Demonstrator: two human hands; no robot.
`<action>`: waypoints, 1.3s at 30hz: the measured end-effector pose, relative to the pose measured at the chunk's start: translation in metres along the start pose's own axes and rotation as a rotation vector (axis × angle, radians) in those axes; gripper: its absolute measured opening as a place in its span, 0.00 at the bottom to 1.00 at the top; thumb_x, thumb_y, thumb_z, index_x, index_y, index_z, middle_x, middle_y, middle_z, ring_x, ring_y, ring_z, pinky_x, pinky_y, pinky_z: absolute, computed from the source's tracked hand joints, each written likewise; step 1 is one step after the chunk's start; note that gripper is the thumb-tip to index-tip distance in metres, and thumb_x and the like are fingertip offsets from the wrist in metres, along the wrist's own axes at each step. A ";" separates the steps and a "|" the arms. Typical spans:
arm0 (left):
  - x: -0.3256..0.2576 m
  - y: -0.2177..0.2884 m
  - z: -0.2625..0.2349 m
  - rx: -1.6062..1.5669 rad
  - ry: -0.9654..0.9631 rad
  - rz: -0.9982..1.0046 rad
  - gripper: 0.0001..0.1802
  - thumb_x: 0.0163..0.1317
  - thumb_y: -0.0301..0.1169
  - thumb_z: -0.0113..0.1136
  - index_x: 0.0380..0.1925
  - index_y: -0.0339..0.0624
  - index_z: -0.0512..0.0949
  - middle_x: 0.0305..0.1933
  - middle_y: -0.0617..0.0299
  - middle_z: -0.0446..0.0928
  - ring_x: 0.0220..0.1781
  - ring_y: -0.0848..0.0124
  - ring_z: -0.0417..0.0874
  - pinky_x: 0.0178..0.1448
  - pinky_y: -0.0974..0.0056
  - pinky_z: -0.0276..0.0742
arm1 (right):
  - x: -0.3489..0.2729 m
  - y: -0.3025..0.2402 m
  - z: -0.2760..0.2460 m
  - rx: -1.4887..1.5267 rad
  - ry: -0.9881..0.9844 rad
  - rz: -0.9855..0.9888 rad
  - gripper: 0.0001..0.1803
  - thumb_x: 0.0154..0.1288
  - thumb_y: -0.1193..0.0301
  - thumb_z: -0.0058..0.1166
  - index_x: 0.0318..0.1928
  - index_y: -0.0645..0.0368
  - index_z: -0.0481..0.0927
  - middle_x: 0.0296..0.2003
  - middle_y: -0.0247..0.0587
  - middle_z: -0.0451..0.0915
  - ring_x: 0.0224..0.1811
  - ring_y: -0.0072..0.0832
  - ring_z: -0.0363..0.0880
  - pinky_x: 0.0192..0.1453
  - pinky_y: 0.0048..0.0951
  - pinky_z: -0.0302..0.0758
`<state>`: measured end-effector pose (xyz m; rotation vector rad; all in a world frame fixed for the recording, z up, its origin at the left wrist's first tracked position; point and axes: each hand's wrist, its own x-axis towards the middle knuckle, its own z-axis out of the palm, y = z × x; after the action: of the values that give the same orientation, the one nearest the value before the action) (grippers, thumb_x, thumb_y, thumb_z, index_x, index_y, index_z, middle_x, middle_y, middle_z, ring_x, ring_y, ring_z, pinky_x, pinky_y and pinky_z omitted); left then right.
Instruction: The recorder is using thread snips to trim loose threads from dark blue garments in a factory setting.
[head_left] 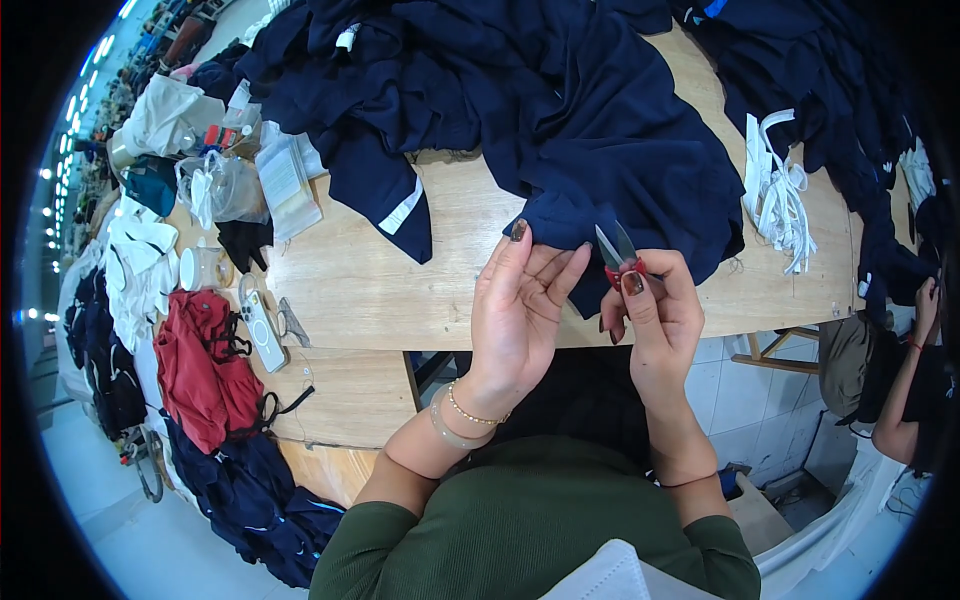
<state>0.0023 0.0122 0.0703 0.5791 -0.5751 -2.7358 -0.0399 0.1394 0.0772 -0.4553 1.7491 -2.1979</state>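
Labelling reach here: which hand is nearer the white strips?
Right. The right hand lies left of the white strips, nearer the body; the left hand is farther left.

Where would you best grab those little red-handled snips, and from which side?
Probably by the red handle, coming from the near side, as the right hand does: the two bare, pointed blades stand apart and aim away, toward the navy cloth.

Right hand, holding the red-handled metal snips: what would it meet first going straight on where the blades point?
Likely the draped navy-blue fabric just beyond the snips; the depth gap is unclear.
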 end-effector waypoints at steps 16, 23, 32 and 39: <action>-0.002 -0.001 -0.002 -0.032 0.009 -0.015 0.15 0.74 0.37 0.46 0.50 0.37 0.73 0.48 0.54 0.80 0.52 0.66 0.81 0.64 0.59 0.76 | 0.014 0.003 -0.014 -0.729 0.161 -0.518 0.18 0.51 0.76 0.69 0.44 0.62 0.79 0.33 0.40 0.78 0.33 0.33 0.71 0.39 0.29 0.66; -0.003 -0.003 0.000 -0.026 -0.003 -0.025 0.17 0.74 0.37 0.45 0.51 0.36 0.72 0.48 0.53 0.80 0.52 0.66 0.81 0.64 0.60 0.76 | 0.015 0.016 -0.014 -0.847 0.167 -0.706 0.19 0.50 0.72 0.70 0.44 0.59 0.80 0.32 0.35 0.81 0.33 0.30 0.71 0.42 0.31 0.59; -0.003 -0.003 0.000 -0.022 0.005 -0.024 0.16 0.74 0.37 0.45 0.51 0.36 0.73 0.49 0.53 0.80 0.53 0.66 0.82 0.65 0.60 0.76 | 0.022 0.024 -0.019 -0.793 0.237 -0.690 0.18 0.50 0.73 0.69 0.44 0.56 0.81 0.33 0.33 0.82 0.34 0.29 0.71 0.43 0.30 0.59; -0.003 -0.005 -0.002 0.010 -0.046 0.017 0.15 0.73 0.34 0.47 0.52 0.36 0.73 0.48 0.55 0.80 0.51 0.68 0.82 0.63 0.60 0.78 | 0.021 0.023 -0.017 -0.782 0.219 -0.701 0.17 0.50 0.74 0.69 0.42 0.57 0.81 0.32 0.33 0.81 0.33 0.29 0.71 0.42 0.31 0.59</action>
<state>0.0053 0.0171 0.0674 0.5127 -0.6016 -2.7379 -0.0652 0.1410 0.0523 -1.1843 2.9011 -1.8684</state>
